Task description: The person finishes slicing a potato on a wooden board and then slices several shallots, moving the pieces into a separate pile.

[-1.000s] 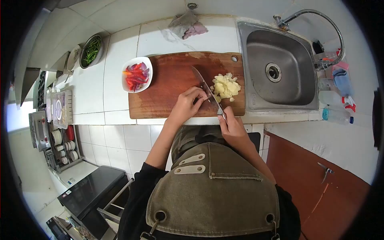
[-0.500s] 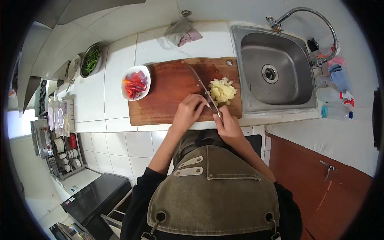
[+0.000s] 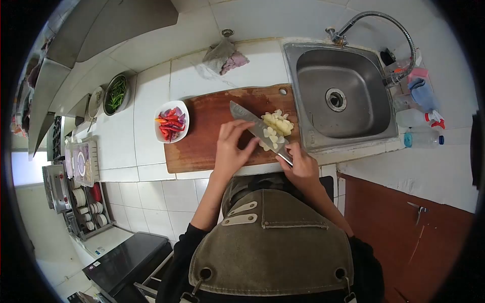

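Note:
My right hand [image 3: 302, 164] is closed round the handle of a knife [image 3: 245, 115]. The broad blade lies tilted nearly flat over the wooden cutting board [image 3: 202, 146], pointing up and to the left. Several pale slices [image 3: 273, 136] rest on the blade. Beside it, at the board's right part, is a pile of pale yellow slices [image 3: 279, 121]. My left hand [image 3: 233, 146] is at the blade's left edge, its fingers apart and fingertips by the blade; nothing shows in its grasp. A white bowl [image 3: 158, 112] with red chillies and purple pieces stands at the board's left edge.
A steel sink [image 3: 343, 65] with a flexible tap [image 3: 399, 19] adjoins the board on the right. Bottles [image 3: 422, 140] stand beyond it. A cloth [image 3: 225, 56] lies behind the board. A bowl of green chillies [image 3: 116, 94] stands at the back left, near a lidded plastic box [image 3: 85, 162].
The knife blade has turned from edge-down to nearly flat, and slices now lie on it. My left hand's fingers have spread from a bunched hold. The whole view has shifted slightly.

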Tool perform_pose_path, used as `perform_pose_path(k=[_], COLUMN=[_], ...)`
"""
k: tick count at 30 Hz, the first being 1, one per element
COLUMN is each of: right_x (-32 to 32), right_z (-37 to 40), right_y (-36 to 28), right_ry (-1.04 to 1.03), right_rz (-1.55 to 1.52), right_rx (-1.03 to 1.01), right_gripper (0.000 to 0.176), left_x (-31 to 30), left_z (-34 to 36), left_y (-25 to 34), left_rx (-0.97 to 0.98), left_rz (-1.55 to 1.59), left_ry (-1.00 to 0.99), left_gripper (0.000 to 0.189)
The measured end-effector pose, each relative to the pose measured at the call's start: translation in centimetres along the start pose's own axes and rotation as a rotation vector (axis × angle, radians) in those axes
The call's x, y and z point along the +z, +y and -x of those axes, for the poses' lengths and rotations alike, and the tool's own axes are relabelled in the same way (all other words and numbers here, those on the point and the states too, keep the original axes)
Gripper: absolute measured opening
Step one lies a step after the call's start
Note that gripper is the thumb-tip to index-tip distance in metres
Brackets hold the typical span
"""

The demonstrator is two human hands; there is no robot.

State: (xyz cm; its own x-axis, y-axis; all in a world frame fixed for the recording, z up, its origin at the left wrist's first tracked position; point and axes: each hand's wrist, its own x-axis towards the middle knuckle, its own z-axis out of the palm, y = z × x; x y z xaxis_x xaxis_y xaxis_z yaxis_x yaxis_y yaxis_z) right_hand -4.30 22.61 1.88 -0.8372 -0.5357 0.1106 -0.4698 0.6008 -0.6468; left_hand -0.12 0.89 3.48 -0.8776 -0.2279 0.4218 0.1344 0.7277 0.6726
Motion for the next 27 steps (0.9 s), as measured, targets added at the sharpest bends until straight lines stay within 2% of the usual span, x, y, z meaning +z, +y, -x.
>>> perform_pose_path(k=[1, 4, 7, 8, 17, 21, 27], right_x=[0.0, 0.0, 0.1, 0.1, 0.6, 0.6, -0.4], right_z=[0.1, 0.1, -0.1, -0.2, -1.2, -1.6, -1.9], right_y=[0.1, -0.3, -0.3, -0.2, -0.7, -0.7, -1.2], right_ry=[0.005, -0.012, -0.035, -0.035, -0.083, -0.090, -0.094], right_rz=[0.008, 0.031, 0.033, 0.033, 0.047, 0.008, -0.034], right_rx=[-0.030, -0.040, -0.076, -0.078, -0.161, -0.170, -0.126], right_gripper=[0.033, 0.034, 0.036, 0.036, 0.039, 0.035, 0.033], left_x=[0.1, 1.2, 2.4, 2.4, 4.8, 3.9, 1.3], left_z=[-0.1, 0.0, 0.2, 0.2, -0.7, -2.3, -2.5], left_y=[0.4, 1.6, 1.5, 1.8, 0.3, 0.7, 0.6], left_rx=[0.003, -0.031, -0.075, -0.139, -0.037, -0.020, 0.099], left_rz=[0.002, 0.063, 0.160, 0.239, 0.224, 0.237, 0.146], left_ry=[-0.001, -0.195, -0.242, -0.264, -0.214, -0.146, -0.276], left_gripper=[0.038, 0.049, 0.049, 0.044, 0.029, 0.026, 0.017])
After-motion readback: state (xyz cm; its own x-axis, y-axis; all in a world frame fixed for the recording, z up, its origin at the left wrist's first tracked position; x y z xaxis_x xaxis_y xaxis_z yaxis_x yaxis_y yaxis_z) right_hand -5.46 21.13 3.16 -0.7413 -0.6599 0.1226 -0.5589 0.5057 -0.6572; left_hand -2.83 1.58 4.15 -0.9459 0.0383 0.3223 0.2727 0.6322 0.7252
